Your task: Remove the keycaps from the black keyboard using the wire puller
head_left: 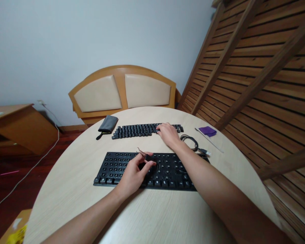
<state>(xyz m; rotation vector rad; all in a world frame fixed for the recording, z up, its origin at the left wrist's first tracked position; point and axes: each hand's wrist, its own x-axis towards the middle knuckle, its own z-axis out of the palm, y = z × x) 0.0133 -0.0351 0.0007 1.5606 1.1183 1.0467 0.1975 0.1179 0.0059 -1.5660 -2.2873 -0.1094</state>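
A black keyboard (113, 175) lies near me, most of its key positions bare of caps, with keys still on the front row. Above its middle, my left hand (132, 174) is closed around a small wire keycap puller (141, 152) with a black part at the fingers. Farther back, loose black keycaps (132, 130) stand in rows on the table. My right hand (168, 134) reaches across to them, thumb and fingertips pinched at a keycap (157, 131) toward the right of the rows. My right forearm hides part of the keyboard's right side.
All this lies on a round pale table (73, 189). A dark grey pouch (108, 124) sits at the back left. At the right are a coiled USB cable (196, 145), a thin stick-like tool (210, 141) and a purple cloth (207, 131). A slatted wooden screen (264, 88) stands close by.
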